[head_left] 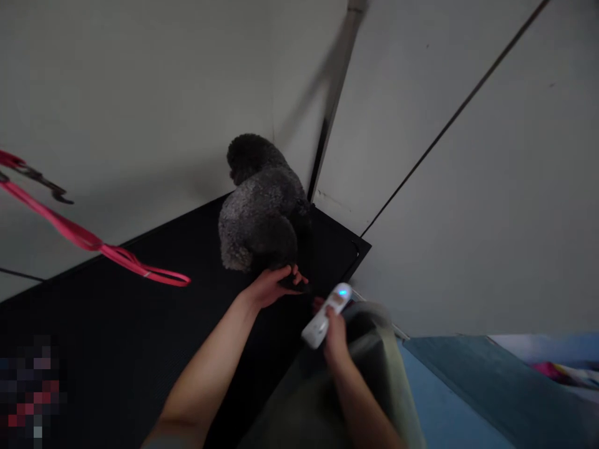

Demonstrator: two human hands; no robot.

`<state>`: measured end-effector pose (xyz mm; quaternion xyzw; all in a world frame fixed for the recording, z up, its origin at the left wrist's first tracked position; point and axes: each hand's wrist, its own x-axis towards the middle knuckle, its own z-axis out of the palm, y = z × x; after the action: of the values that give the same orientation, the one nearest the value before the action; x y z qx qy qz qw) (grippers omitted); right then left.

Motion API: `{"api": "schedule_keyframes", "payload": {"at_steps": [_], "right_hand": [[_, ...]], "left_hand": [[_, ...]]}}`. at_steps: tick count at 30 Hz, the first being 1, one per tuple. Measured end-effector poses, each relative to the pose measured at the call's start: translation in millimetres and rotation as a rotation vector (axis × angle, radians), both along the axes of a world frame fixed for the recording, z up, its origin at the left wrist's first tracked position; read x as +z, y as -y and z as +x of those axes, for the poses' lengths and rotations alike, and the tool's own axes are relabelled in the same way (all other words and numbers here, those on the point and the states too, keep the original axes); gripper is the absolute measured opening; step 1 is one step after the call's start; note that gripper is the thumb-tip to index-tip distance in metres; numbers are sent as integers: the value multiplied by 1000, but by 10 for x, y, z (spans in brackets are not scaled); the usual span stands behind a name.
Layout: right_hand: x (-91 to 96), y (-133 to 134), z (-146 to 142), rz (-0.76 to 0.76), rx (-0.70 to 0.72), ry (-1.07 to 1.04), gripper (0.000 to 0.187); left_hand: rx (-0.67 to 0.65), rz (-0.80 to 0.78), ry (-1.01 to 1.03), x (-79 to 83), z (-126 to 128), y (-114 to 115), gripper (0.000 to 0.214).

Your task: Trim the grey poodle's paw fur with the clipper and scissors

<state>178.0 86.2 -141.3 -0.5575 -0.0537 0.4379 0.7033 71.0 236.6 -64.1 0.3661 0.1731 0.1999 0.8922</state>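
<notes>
A small dog (260,204) with dark grey curly fur stands on a black grooming table (140,324), facing the far corner of the walls. My left hand (276,285) is closed around the dog's hind paw, lifting it backwards. My right hand (335,337) grips a white electric clipper (326,315) with a blue light lit at its tip, held just right of the paw.
A red leash loop (93,240) with a black clasp hangs over the table from the left. A metal pole (334,93) rises at the table's far corner. Grey walls close in behind. A blue surface (468,386) lies at the lower right.
</notes>
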Motion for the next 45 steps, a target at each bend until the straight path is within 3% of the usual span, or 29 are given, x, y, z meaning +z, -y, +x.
{"api": "schedule_keyframes", "payload": {"at_steps": [3, 6, 11, 18, 23, 28, 34, 38, 43, 45], "right_hand": [[81, -33, 617, 21, -179, 36, 43], [186, -42, 797, 51, -176, 6, 41], [251, -60, 606, 204, -5, -152, 42], [147, -44, 491, 247, -56, 140, 42], [152, -81, 491, 300, 73, 155, 41], [122, -104, 491, 334, -81, 178, 35], [146, -157, 436, 343, -11, 178, 39], [197, -198, 447, 307, -190, 178, 33], [227, -199, 440, 270, -79, 119, 38], [238, -209, 447, 258, -95, 93, 39]], "left_hand": [[-7, -12, 68, -69, 34, 22, 25], [3, -19, 126, -130, 103, 22, 30], [23, -60, 153, -216, 222, 5, 34], [2, 15, 147, -293, 274, -40, 34], [-34, 63, 204, -291, 279, -74, 36], [-62, 100, 219, -292, 290, -105, 36], [-80, 126, 226, -323, 290, -129, 37], [-99, 154, 244, -343, 291, -147, 36], [-94, 183, 291, -364, 303, -158, 32], [-106, 179, 294, -371, 306, -159, 31]]}}
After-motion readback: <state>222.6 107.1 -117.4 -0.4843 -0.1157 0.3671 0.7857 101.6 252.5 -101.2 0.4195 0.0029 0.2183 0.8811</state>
